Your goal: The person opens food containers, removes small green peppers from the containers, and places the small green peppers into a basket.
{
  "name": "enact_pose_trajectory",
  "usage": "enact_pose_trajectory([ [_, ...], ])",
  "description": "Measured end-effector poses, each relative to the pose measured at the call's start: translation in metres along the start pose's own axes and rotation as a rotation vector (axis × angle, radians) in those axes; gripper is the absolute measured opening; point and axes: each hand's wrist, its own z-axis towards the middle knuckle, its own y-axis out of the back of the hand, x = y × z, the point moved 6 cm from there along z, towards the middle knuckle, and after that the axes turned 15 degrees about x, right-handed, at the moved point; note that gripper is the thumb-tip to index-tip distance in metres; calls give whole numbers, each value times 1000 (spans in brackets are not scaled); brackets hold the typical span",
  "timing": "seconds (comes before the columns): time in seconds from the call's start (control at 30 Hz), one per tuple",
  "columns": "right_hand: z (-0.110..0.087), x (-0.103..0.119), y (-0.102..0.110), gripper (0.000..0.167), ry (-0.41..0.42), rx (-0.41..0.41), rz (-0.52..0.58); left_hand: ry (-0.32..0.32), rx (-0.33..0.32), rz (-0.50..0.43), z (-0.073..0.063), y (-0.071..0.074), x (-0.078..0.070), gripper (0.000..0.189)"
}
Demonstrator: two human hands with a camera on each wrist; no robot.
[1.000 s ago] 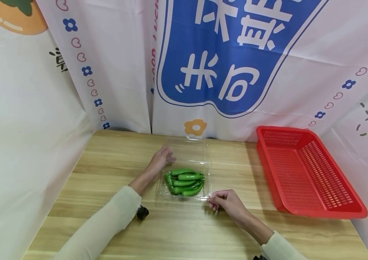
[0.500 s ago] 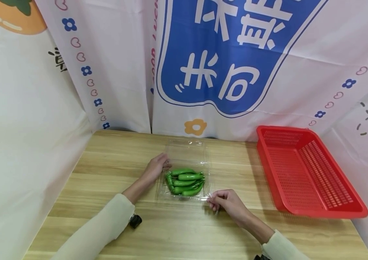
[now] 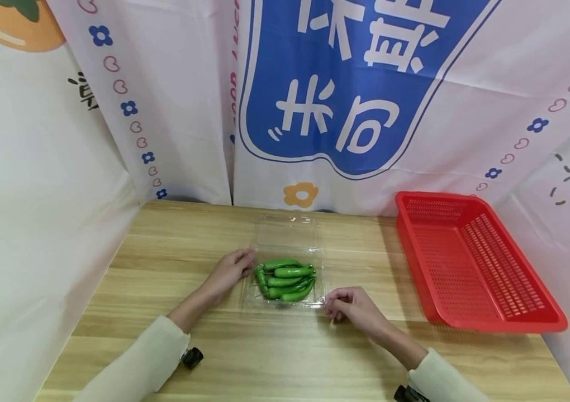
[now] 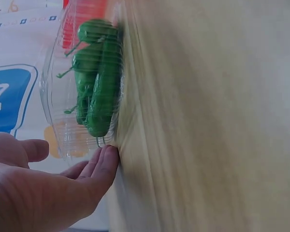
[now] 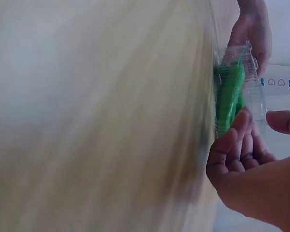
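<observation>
A clear plastic clamshell box lies on the wooden table, its lid folded back away from me. Several green chili peppers are piled in its base. My left hand is at the box's left side. In the left wrist view, its fingers bend loosely with the fingertips right at the box's lower edge, and the thumb is apart. Near the front right corner is my right hand. The right wrist view shows its fingers loosely curled beside the box wall, with a gap to the thumb.
To the right, a red perforated plastic basket stands on the wooden tabletop. Behind the table hangs a printed cloth with a blue panel, and white cloth flanks both sides.
My left hand has come back toward me along the box's left side, from beside the open lid to the base. The right hand has barely moved, and box and peppers stay put.
</observation>
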Motion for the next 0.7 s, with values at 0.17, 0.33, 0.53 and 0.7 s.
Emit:
enact_pose_trajectory([
  [0.17, -4, 11, 13, 19, -18, -163, -257, 7, -20, 55, -7, -3, 1, 51],
  [0.33, -5, 24, 22, 20, 10, -287, -489, 28, -56, 39, -14, -3, 2, 44],
  [0.53, -6, 52, 21, 31, 175, -337, -776, 59, -71, -12, -21, -1, 5, 41],
  [0.7, -4, 73, 16, 36, 257, -329, -991, 53, -63, -49, -25, -2, 6, 40],
])
